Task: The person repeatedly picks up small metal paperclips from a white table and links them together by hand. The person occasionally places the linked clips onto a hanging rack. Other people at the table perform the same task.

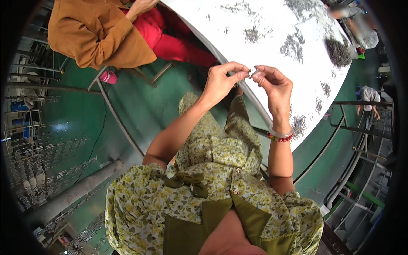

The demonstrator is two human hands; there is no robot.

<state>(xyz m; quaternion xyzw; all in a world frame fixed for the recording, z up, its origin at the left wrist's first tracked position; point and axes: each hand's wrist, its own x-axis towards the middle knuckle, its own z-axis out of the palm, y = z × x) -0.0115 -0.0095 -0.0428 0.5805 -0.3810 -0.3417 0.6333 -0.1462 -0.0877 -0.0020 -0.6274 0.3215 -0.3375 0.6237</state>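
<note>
A small piece, pale grey and slightly shiny, was held up, apparently tilted, at the near edge of the white table; its exact shape was too small to tell.

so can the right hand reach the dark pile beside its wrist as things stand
Probably yes: the dark pile lies on the white table, nothing visibly between it and the right hand, though that hand is pinching a small grey piece.

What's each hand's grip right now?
Left hand: closed in a pinch; whether on anything, cannot be told.
Right hand: closed, holding a grey piece.
</note>
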